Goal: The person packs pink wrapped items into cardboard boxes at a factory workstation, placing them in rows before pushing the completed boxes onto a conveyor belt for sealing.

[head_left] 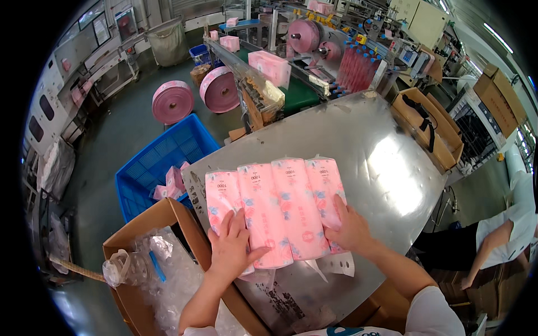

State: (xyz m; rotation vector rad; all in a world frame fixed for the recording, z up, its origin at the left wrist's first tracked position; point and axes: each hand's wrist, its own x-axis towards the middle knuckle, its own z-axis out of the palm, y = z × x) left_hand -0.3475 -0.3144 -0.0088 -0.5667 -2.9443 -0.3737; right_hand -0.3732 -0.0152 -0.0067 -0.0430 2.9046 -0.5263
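Observation:
Several pink, flower-printed tissue packs lie side by side in a row on the metal table before me. My left hand rests on the leftmost pack, fingers spread and the thumb stretched toward the neighbouring pack. At the other end, my right hand grips the rightmost pack by its outer edge. Its thumb and forefinger show on top; the remaining fingers are hidden. Clear plastic film and a white strip with holes stick out under the packs' near ends.
Around the metal table are a cardboard box holding clear plastic bags, a blue crate with pink packs, and an open carton. Beyond run a green conveyor and pink rolls. A co-worker's arm shows at right.

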